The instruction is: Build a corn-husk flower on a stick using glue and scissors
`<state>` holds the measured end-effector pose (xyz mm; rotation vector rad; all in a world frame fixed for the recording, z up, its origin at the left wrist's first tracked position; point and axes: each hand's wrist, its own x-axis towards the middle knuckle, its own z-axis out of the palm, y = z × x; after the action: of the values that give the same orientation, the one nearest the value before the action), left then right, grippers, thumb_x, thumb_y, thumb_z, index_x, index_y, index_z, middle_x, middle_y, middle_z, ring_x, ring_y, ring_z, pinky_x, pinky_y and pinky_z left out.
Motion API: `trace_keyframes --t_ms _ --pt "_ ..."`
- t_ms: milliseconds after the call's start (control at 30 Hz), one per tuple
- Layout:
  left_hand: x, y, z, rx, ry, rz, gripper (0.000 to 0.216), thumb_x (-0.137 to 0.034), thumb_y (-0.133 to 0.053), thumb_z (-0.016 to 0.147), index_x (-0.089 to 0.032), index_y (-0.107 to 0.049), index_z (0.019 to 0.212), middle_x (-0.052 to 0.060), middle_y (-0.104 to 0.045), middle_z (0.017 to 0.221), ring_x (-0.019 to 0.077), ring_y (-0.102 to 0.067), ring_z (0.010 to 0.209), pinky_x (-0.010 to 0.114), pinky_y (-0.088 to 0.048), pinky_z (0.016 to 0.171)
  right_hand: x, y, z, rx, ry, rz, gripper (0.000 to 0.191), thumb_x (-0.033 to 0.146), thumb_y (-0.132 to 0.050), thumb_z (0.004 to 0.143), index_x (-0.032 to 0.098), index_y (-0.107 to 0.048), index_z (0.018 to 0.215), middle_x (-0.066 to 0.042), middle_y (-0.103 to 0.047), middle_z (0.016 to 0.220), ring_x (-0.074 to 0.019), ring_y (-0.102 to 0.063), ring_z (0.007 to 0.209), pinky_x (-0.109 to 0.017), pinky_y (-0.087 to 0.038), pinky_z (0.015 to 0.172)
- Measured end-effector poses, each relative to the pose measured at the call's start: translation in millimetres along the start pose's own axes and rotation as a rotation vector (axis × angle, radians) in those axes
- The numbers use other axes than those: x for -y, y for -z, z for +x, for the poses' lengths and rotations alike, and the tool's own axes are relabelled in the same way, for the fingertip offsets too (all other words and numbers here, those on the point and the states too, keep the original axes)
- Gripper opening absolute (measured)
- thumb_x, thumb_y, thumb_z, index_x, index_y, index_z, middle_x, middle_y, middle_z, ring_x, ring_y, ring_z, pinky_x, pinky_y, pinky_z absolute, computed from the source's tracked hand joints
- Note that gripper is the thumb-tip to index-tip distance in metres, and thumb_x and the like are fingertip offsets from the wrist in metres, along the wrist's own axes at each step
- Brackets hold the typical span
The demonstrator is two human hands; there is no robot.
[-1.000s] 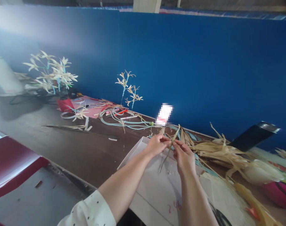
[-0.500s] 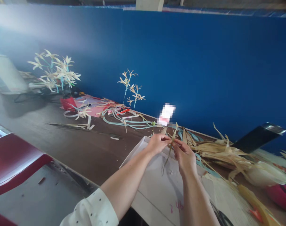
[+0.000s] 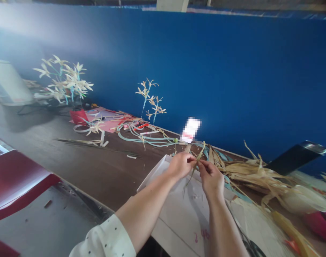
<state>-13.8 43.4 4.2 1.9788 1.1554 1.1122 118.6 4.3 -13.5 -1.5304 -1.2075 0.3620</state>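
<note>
My left hand (image 3: 180, 165) and my right hand (image 3: 211, 177) meet above a white box lid (image 3: 179, 210) on the brown table (image 3: 104, 171). Both pinch the same thin dried leaf strips (image 3: 193, 167), which cross between my fingertips; one end points up toward the blue wall, the other hangs down over the lid. My fingers are closed on the strips, thumbs against forefingers.
A heap of dried husks (image 3: 248, 173) lies right of my hands, by a black slanted object (image 3: 294, 157). Pale blue cords (image 3: 141, 137), paper scraps and small straw flower sprigs (image 3: 149, 100) sit further back. A larger straw bouquet (image 3: 63, 80) stands in a red pot (image 3: 77, 116). A dark red chair seat (image 3: 15, 178) is at left.
My hands have stayed together on the strips, shifting only slightly. The view has drifted a little, so everything sits a touch to the right of before.
</note>
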Motion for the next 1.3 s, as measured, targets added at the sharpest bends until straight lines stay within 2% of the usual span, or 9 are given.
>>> trace_keyframes --t_ms 133,367,500,867,1300 --pt "0.3 -4.1 -1.5 -0.031 -0.045 0.089 0.015 -0.027 -0.056 0.079 -0.019 -0.068 0.078 0.002 -0.066 0.081 0.0152 -0.059 0.077 0.023 -0.043 0.068 5.6 1.1 -1.6 -0.010 0.076 -0.123 0.037 0.050 -0.057 0.074 0.018 -0.072 0.085 -0.007 -0.068 0.074 -0.0189 -0.056 0.061 -0.029 -0.040 0.060" --pt "-5.2 -11.7 -6.5 -0.106 -0.054 0.156 0.012 -0.024 -0.054 0.078 -0.019 -0.064 0.077 0.003 -0.064 0.082 0.0155 -0.059 0.078 0.024 -0.044 0.068 2.4 -2.8 -3.4 -0.033 0.155 -0.222 0.040 0.049 -0.048 0.078 0.014 -0.067 0.086 -0.011 -0.066 0.077 -0.0209 -0.058 0.066 -0.029 -0.041 0.060" --pt "-10.1 -12.4 -8.9 -0.126 0.028 0.145 0.013 -0.025 -0.054 0.077 -0.020 -0.065 0.074 0.003 -0.066 0.083 0.0155 -0.060 0.077 0.024 -0.044 0.069 -0.6 -5.0 -4.7 -0.043 0.178 -0.256 0.034 0.043 -0.047 0.080 0.015 -0.065 0.087 -0.010 -0.065 0.081 -0.0208 -0.058 0.070 -0.030 -0.041 0.064" --pt "-9.7 -14.1 -5.2 -0.043 0.292 0.023 0.015 -0.027 -0.055 0.072 -0.020 -0.069 0.069 0.002 -0.070 0.075 0.0157 -0.061 0.073 0.024 -0.040 0.062 0.3 -7.8 -7.6 -0.040 0.283 -0.375 0.025 0.035 -0.042 0.084 0.017 -0.060 0.083 -0.009 -0.061 0.081 -0.0225 -0.056 0.081 -0.033 -0.040 0.071" --pt "-6.0 -15.6 -4.5 -0.043 0.337 -0.040 0.014 -0.026 -0.056 0.070 -0.020 -0.069 0.067 0.001 -0.069 0.071 0.0149 -0.061 0.070 0.022 -0.039 0.059 -5.8 -11.5 -6.4 -0.054 0.390 -0.407 0.020 0.030 -0.042 0.085 0.018 -0.057 0.084 -0.008 -0.060 0.081 -0.0221 -0.055 0.084 -0.033 -0.041 0.074"
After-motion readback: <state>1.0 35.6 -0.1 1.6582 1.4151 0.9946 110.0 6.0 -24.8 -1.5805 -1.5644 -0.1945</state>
